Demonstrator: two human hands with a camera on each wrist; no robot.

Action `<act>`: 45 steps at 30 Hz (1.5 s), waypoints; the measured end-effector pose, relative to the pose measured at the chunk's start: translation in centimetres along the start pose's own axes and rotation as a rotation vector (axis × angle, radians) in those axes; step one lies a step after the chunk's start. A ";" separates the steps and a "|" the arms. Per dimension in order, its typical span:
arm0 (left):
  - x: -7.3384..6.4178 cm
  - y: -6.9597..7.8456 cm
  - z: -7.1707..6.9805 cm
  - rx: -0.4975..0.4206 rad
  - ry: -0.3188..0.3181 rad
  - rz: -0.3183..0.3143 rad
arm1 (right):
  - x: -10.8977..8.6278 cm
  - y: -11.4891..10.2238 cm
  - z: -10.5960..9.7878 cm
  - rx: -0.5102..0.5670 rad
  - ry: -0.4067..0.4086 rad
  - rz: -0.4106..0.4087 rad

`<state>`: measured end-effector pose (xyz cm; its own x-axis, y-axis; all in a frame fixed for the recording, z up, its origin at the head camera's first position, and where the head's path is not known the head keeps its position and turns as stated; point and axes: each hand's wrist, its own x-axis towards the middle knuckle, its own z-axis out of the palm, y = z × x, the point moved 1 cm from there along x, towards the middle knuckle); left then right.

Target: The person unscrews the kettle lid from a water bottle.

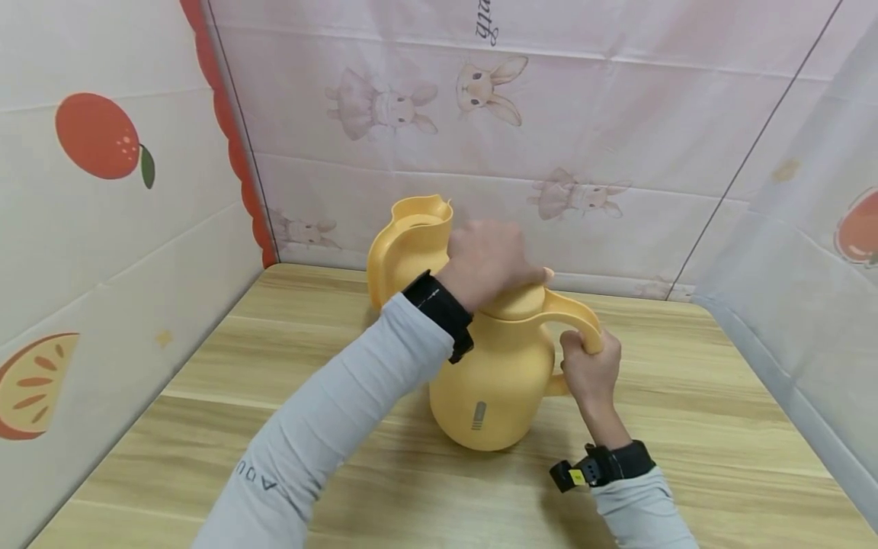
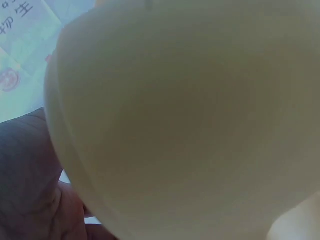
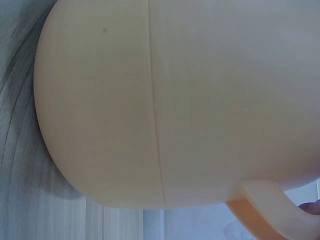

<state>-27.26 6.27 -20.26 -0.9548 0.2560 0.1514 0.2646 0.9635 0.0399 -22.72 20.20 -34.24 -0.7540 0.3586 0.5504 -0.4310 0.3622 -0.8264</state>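
Observation:
A yellow thermos jug (image 1: 490,381) stands upright on the wooden table. My left hand (image 1: 490,255) reaches over its top and grips the round lid (image 1: 517,303), the fingertips mostly hidden behind the hand. On the right side, my right hand (image 1: 595,374) holds the curved handle (image 1: 569,311), fingers curled round it. The jug's pale rounded body (image 3: 200,100) fills most of the right wrist view. A large, smooth, blurred yellow surface (image 2: 175,110) covers most of the left wrist view, with part of my left hand (image 2: 35,185) at its left edge.
Behind the left forearm, a yellow spouted piece (image 1: 411,252) stands close beside the jug. The wooden table (image 1: 686,427) meets printed cloth walls (image 1: 411,164) at the back and both sides.

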 end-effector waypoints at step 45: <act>2.3 -3.5 0.8 -0.310 -0.092 0.045 | 0.0 0.3 -0.1 0.017 -0.003 0.029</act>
<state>-30.45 3.55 -20.83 -0.9457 0.3173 0.0709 0.3222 0.8849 0.3363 -22.76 20.37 -34.47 -0.7678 0.3660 0.5259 -0.4172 0.3374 -0.8439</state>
